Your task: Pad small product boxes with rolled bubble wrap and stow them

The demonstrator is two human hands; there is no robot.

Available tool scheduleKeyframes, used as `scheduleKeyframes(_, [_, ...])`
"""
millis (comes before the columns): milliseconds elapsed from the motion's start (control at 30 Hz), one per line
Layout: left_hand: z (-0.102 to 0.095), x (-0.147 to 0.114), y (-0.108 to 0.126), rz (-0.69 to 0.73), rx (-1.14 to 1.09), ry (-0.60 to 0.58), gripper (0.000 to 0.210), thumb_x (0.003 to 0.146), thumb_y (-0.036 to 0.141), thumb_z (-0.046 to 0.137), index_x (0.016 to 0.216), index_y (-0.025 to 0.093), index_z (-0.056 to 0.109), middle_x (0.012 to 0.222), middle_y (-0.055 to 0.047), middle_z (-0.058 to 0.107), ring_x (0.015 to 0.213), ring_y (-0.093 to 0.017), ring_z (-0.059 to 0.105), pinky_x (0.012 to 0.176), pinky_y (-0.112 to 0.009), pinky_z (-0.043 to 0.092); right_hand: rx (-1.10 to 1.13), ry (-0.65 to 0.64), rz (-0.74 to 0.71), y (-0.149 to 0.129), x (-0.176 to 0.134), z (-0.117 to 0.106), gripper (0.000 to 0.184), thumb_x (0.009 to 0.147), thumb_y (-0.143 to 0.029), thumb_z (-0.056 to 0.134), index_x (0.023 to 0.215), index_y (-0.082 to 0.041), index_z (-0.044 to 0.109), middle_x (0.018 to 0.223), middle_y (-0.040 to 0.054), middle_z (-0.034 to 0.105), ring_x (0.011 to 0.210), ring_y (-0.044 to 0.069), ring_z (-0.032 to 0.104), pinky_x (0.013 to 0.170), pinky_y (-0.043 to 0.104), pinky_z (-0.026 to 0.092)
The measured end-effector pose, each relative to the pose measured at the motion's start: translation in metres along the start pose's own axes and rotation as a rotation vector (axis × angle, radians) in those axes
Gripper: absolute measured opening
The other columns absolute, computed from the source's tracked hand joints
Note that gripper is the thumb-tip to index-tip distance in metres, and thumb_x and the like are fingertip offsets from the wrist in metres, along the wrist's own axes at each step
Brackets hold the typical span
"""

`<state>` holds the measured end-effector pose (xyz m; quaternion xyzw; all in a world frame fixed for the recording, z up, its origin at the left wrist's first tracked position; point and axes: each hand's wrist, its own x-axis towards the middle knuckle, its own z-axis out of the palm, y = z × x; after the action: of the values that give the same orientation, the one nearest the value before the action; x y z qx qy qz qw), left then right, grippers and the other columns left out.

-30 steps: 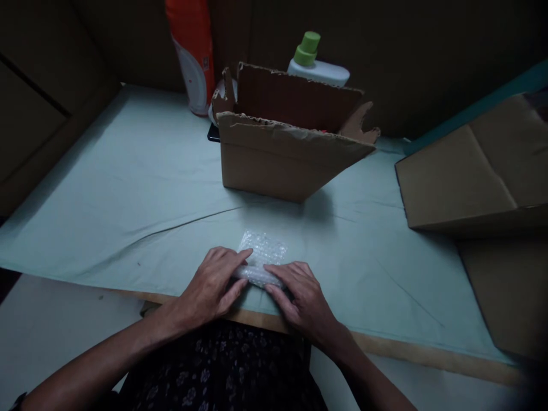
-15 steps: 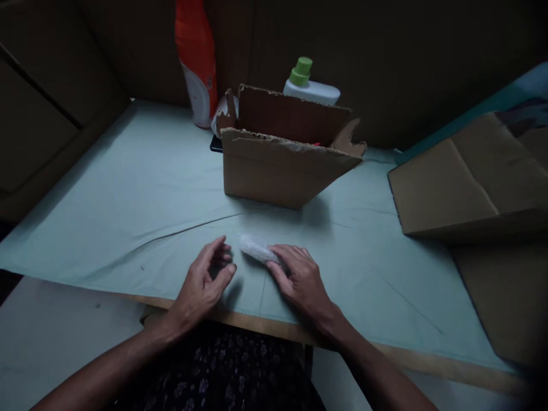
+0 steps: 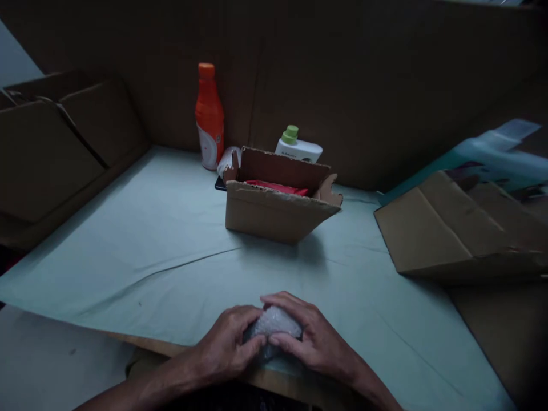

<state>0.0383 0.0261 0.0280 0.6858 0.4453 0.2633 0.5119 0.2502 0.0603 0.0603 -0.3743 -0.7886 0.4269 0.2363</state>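
A small bubble-wrapped bundle (image 3: pixel 277 323) is between my two hands, close to the table's front edge; what lies inside the wrap cannot be made out. My left hand (image 3: pixel 235 341) is closed round its left side, thumb at the front. From the right, my right hand (image 3: pixel 310 334) grips it, with fingers over the far side and thumb on the near side. Farther back on the cloth stands an open cardboard box (image 3: pixel 274 216) with torn flaps. Something red (image 3: pixel 280 187) shows inside that box.
Behind the box stand an orange bottle (image 3: pixel 209 120) and a white bottle with a green cap (image 3: pixel 298 147). A white wrapped item (image 3: pixel 229 161) rests by a dark flat object (image 3: pixel 220 183). Cardboard boxes are at right (image 3: pixel 445 228) and left (image 3: pixel 47 154). Pale cloth (image 3: pixel 149 240) covers the table.
My left hand has closed onto the bundle, which my right hand held alone before. The bundle now sits nearer the table edge. My view has tilted up, showing more of the back.
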Motion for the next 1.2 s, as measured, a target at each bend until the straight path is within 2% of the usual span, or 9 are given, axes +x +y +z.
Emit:
scheduleKeyframes(100, [-0.010, 0.008, -0.003, 0.103, 0.097, -0.029, 0.024, 0.088, 0.032, 0.064, 0.108, 0.020, 0.070, 0.095, -0.005, 0.074, 0.084, -0.020, 0.067, 0.079, -0.032, 0.054, -0.066, -0.057, -0.005, 0.000, 0.004, -0.014, 0.018, 0.091, -0.024, 0.065, 0.109, -0.025, 0.070, 0.096, 0.0018, 0.073, 0.084, 0.017, 0.070, 0.074, 0.028, 0.057])
scheduleKeyframes(200, [-0.047, 0.026, 0.011, 0.292, 0.291, 0.219, 0.048, 0.087, 0.034, 0.069, 0.132, 0.022, 0.058, 0.130, -0.013, 0.064, 0.116, -0.028, 0.062, 0.098, -0.043, 0.053, -0.176, -0.004, -0.052, -0.006, 0.008, -0.043, 0.016, 0.089, -0.025, 0.069, 0.105, -0.027, 0.070, 0.090, 0.0004, 0.074, 0.076, 0.016, 0.071, 0.067, 0.025, 0.057])
scheduleKeyframes(333, [-0.111, 0.071, 0.043, 0.473, 0.623, 0.672, 0.058, 0.090, 0.028, 0.065, 0.145, 0.024, 0.045, 0.154, -0.017, 0.040, 0.141, -0.033, 0.042, 0.113, -0.055, 0.041, -0.312, 0.333, -0.182, -0.033, 0.020, -0.101, 0.019, 0.088, -0.038, 0.072, 0.106, -0.031, 0.073, 0.094, 0.0027, 0.076, 0.076, 0.018, 0.072, 0.062, 0.026, 0.058])
scheduleKeyframes(433, [-0.136, 0.101, 0.047, 0.487, 0.705, 0.761, 0.046, 0.086, 0.016, 0.065, 0.131, 0.022, 0.057, 0.161, -0.015, 0.030, 0.146, -0.037, 0.034, 0.112, -0.058, 0.041, -0.387, 0.675, -0.177, -0.061, 0.046, -0.138, 0.025, 0.086, -0.039, 0.074, 0.110, -0.032, 0.073, 0.098, 0.0021, 0.076, 0.080, 0.018, 0.072, 0.065, 0.027, 0.058])
scheduleKeyframes(500, [-0.137, 0.109, 0.040, 0.497, 0.679, 0.745, 0.030, 0.084, 0.008, 0.062, 0.112, 0.020, 0.065, 0.162, -0.014, 0.028, 0.147, -0.037, 0.035, 0.108, -0.055, 0.046, -0.449, 0.709, -0.220, -0.074, 0.074, -0.153, 0.023, 0.088, -0.035, 0.072, 0.111, -0.031, 0.072, 0.102, 0.0009, 0.074, 0.088, 0.017, 0.071, 0.075, 0.028, 0.057])
scheduleKeyframes(667, [-0.124, 0.103, 0.021, 0.551, 0.577, 0.762, 0.021, 0.088, 0.005, 0.056, 0.102, 0.018, 0.065, 0.162, -0.017, 0.027, 0.143, -0.034, 0.044, 0.101, -0.046, 0.055, -0.604, 0.210, -0.498, -0.070, 0.167, -0.158, 0.024, 0.090, -0.015, 0.060, 0.109, -0.024, 0.070, 0.118, 0.0039, 0.069, 0.107, 0.019, 0.067, 0.088, 0.031, 0.054])
scheduleKeyframes(867, [-0.125, 0.103, 0.023, 0.533, 0.540, 0.745, 0.019, 0.090, 0.007, 0.057, 0.102, 0.019, 0.067, 0.160, -0.016, 0.033, 0.139, -0.030, 0.051, 0.106, -0.043, 0.053, -0.650, -0.334, -0.486, -0.042, 0.249, -0.121, 0.040, 0.076, 0.002, 0.057, 0.104, -0.020, 0.074, 0.117, 0.0058, 0.068, 0.102, 0.019, 0.066, 0.087, 0.029, 0.051])
scheduleKeyframes(1033, [-0.126, 0.105, 0.022, 0.525, 0.512, 0.740, 0.021, 0.090, 0.008, 0.056, 0.103, 0.019, 0.068, 0.160, -0.015, 0.035, 0.142, -0.030, 0.047, 0.109, -0.044, 0.051, -0.699, -0.503, -0.399, -0.027, 0.262, -0.103, 0.039, 0.079, 0.001, 0.054, 0.105, -0.020, 0.074, 0.112, 0.0046, 0.069, 0.096, 0.018, 0.065, 0.080, 0.027, 0.046])
scheduleKeyframes(1200, [-0.125, 0.106, 0.023, 0.512, 0.523, 0.786, 0.019, 0.090, 0.011, 0.057, 0.101, 0.018, 0.070, 0.155, -0.017, 0.044, 0.141, -0.030, 0.049, 0.107, -0.045, 0.052, -0.728, -0.535, -0.356, -0.022, 0.259, -0.096, 0.014, 0.088, -0.018, 0.061, 0.093, -0.022, 0.073, 0.100, 0.0022, 0.072, 0.091, 0.017, 0.063, 0.077, 0.027, 0.041])
